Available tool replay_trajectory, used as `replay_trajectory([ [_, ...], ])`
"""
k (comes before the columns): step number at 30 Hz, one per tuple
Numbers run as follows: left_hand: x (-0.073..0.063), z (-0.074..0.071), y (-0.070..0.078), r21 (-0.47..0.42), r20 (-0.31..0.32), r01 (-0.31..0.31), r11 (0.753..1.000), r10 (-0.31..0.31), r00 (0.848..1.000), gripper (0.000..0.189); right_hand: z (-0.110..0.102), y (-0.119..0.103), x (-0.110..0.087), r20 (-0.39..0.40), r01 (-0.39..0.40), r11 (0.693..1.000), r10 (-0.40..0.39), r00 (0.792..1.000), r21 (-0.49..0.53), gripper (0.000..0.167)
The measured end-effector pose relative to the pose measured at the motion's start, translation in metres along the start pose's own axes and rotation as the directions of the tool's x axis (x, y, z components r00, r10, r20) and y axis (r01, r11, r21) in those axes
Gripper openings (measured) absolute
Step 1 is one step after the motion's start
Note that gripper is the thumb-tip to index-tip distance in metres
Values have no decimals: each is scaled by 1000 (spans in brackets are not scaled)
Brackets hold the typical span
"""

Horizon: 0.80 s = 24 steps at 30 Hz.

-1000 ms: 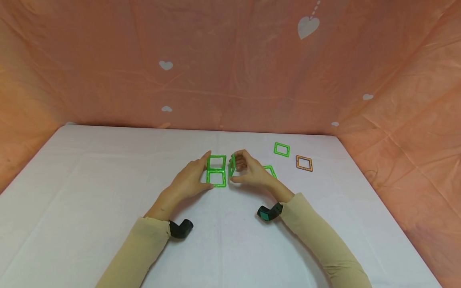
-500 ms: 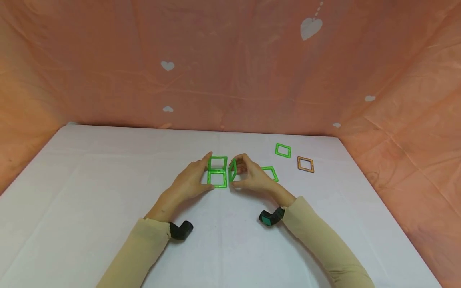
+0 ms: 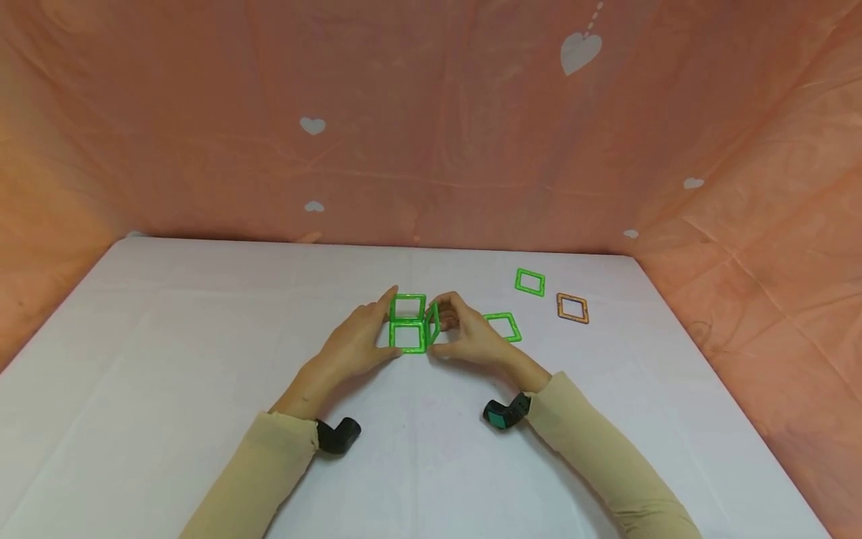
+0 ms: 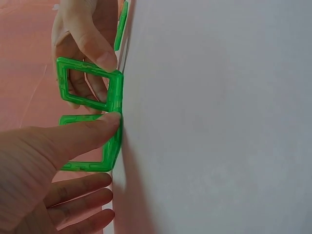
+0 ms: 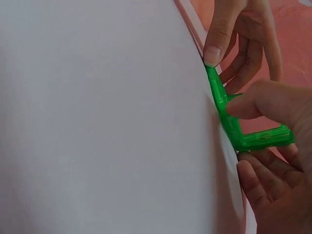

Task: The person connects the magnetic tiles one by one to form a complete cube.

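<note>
Two green square magnetic tiles meet edge to edge in the head view: a near tile [image 3: 408, 350] lies on the table, and a far tile [image 3: 409, 296] appears to stand up behind it. My left hand [image 3: 350, 337] grips their left side, thumb at the near edge and a finger at the far one. On the right, my right hand [image 3: 471, 337] pinches another green tile [image 3: 438, 322] between thumb and fingers. That tile is raised at an angle, its lower edge touching the pair. Both wrist views show the thumbs on green tile edges [image 4: 114, 90], [image 5: 263, 143].
Beside my right hand, a green tile [image 3: 515, 329] lies flat, partly covered by the hand. Farther right lie another green tile [image 3: 530, 272] and an orange tile [image 3: 572, 320]. The white-covered table [image 3: 202, 337] ends at a peach cloth backdrop [image 3: 431, 150] with hearts.
My right hand has moved slightly left and nearer, bringing its green tile from a small gap into contact with the joined pair. My left hand keeps its hold in place.
</note>
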<state>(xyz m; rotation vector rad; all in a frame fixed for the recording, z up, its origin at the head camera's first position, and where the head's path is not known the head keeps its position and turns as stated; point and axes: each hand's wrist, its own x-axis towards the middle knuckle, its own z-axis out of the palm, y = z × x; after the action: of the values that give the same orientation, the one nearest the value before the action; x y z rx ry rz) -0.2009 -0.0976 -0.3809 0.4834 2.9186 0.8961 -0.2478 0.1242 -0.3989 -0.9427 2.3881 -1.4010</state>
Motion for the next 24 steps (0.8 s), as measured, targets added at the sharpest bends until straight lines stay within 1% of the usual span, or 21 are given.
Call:
replay_trajectory([
  [5,-1,1,1,11,-10,-1,1000,2,1000,94,0,1,-1,4,12,1000,-12,1000,14,67],
  [8,-1,1,1,21,-17,-5,1000,5,1000,93,0,-2,-2,-1,-1,1000,1,1000,4,69],
  [12,-3,1,3,41,-27,-6,999,8,1000,92,-2,-22,-7,-1,-27,1000,27,1000,4,65],
  [15,-3,2,5,67,-27,-1,998,3,1000,90,-2,-36,-11,-4,-24,1000,24,1000,2,62],
  [17,-3,2,6,84,-23,2,996,0,1000,89,-2,-37,-12,-10,-21,1000,21,1000,-5,61],
  [21,-4,2,8,112,-18,-3,994,5,1000,88,0,-17,-9,-21,-10,999,10,1000,-39,63],
  [24,-4,3,10,126,-16,-4,992,6,1000,87,1,-2,-6,-24,-3,1000,2,1000,-31,64],
])
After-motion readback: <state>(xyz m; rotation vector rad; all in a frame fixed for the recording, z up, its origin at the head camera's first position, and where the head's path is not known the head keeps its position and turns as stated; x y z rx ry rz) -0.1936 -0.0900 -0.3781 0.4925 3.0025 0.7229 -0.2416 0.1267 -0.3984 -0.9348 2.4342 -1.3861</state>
